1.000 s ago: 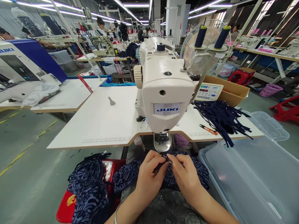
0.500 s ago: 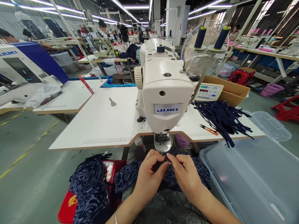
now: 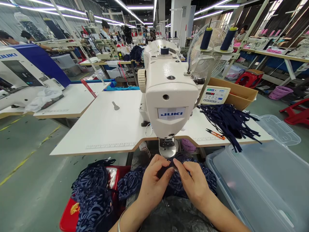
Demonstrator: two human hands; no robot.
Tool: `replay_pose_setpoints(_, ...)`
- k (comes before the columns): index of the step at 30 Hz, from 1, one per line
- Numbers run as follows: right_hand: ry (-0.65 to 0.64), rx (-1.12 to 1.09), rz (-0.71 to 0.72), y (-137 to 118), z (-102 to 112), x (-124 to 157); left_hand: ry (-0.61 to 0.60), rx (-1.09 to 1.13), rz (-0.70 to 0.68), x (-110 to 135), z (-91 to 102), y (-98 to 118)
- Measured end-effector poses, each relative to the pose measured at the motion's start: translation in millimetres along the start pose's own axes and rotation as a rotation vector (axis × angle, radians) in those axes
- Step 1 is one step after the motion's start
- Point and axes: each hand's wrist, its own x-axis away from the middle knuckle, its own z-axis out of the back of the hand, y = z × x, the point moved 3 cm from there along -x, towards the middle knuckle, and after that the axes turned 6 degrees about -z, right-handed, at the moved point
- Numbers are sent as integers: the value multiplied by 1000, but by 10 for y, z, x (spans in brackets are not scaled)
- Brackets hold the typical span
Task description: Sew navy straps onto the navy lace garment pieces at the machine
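Just below the needle end of a white sewing machine (image 3: 169, 87), both hands meet over dark navy fabric. My left hand (image 3: 155, 175) pinches a dark strip between thumb and forefinger. Opposite it, my right hand (image 3: 191, 178) pinches the same navy strip, fingertips almost touching the left ones. The exact edge they grip is partly hidden by the fingers. Patterned navy fabric (image 3: 177, 183) lies across my lap behind and under the hands. Close above the fingertips sits the machine's round metal sewing arm end (image 3: 168, 151).
Navy straps (image 3: 229, 119) and orange-handled thread snips (image 3: 215, 134) lie on the right of the white table (image 3: 103, 125). A lidded clear plastic bin (image 3: 265, 180) stands at my right. More patterned fabric (image 3: 93, 190) drapes over a red stool (image 3: 66, 214) at left.
My right fingertips have shifted very slightly on the strip. Both hands stay pinched in the same place, and the view has moved a little.
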Motion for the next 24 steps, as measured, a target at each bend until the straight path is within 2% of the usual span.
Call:
replay_pose_setpoints(8, 49, -26, -39, -7, -96, 58, 32, -173, -121, -15, 7, 74)
replay_pose_setpoints(17, 23, -244, -264, 0, -202, 140, 119, -360, -396, 53, -36, 85)
replay_pose_setpoints(20, -4, -303, -326, 19, -219, 151, 103, -346, -363, 60, -51, 70)
replay_pose_setpoints(24, -65, -332, -367, 51, -222, 141, 46, -252, -174, 24, -41, 29)
